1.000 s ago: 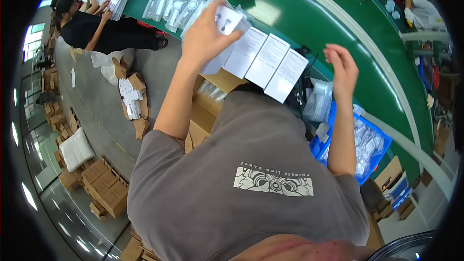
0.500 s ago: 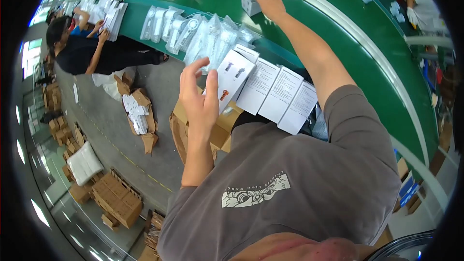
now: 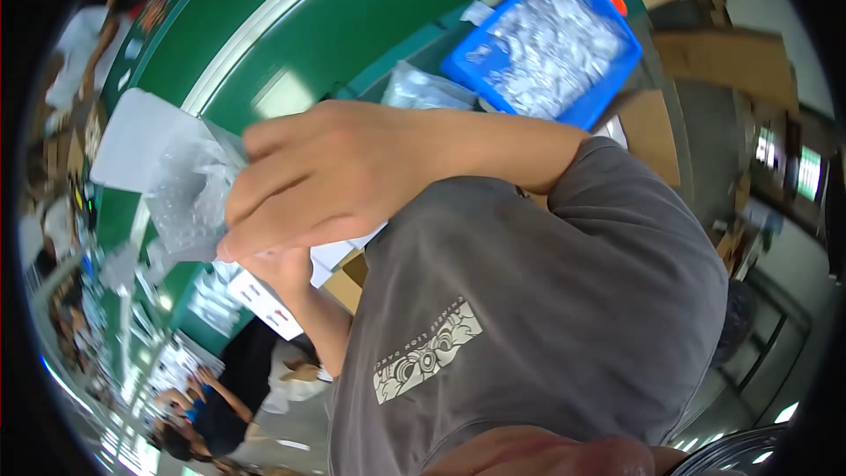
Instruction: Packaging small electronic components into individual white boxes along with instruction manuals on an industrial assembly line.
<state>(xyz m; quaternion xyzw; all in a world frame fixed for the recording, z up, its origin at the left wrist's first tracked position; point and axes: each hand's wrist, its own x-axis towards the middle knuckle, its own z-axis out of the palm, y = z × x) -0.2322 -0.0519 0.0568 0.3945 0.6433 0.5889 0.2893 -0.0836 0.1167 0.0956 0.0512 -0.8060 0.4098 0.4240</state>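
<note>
A white box (image 3: 132, 145) with its flap raised is up close at the left, above the green belt. Clear bubble-wrap packing (image 3: 198, 181) bulges at its opening. My right hand (image 3: 326, 172) reaches across in front of the box, fingers bent and drawn together at its near side; whatever is in them is hidden. Below it, my left hand (image 3: 280, 271) is against the lower part of the box and appears to grip it, its fingers mostly covered by my right hand. A closed white printed box (image 3: 264, 304) lies beside my left wrist.
A blue bin (image 3: 608, 110) full of small clear bags stands right of the green belt (image 3: 397, 0). Near it lies a clear plastic bag (image 3: 423, 84). Clear-wrapped items (image 3: 216, 300) line the belt's edge, lower left. A co-worker (image 3: 216, 419) is beyond them; cardboard (image 3: 652, 141) is at right.
The view has swung to the right, bringing the blue bin in. My right hand has come back from the far box on the belt; an open box is now close, at both hands.
</note>
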